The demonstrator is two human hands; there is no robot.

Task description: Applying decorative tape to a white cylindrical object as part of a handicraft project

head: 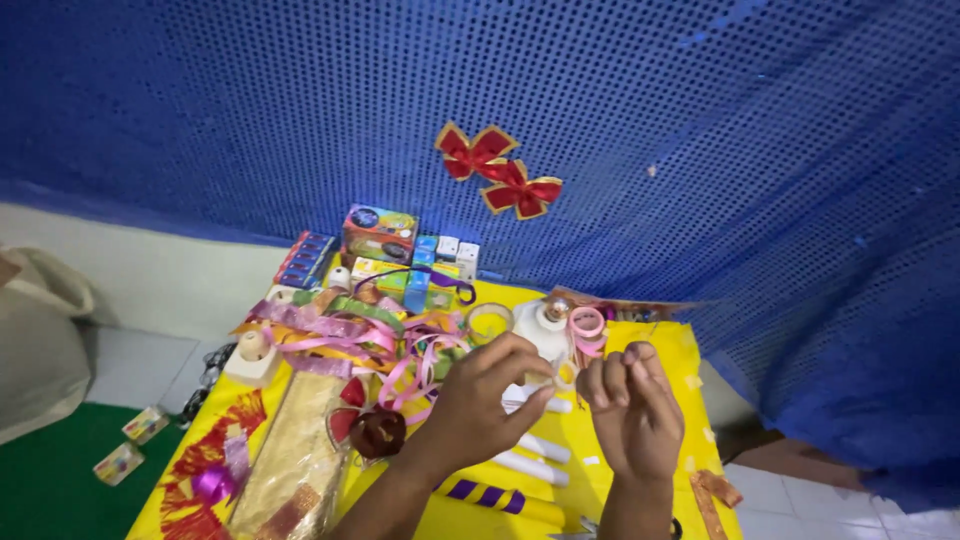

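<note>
A blue sequined cloth point(700, 130) hung behind the yellow worktop point(660, 345), bearing two red bows point(497, 170). Two hands worked above three white glue sticks point(530, 445): the left hand point(480, 405) pinched a small white bottle point(551, 340), the right hand point(632, 410) was clenched, contents unclear. One pink tape roll point(587, 323) lay just beyond.

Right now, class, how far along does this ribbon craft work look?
Done: two red bows hang on the blue sequin cloth. In hand: left hand and right hand pinch something small, unclear what. Left: loose ribbons and white rolls lie unused on the yellow table.
</note>
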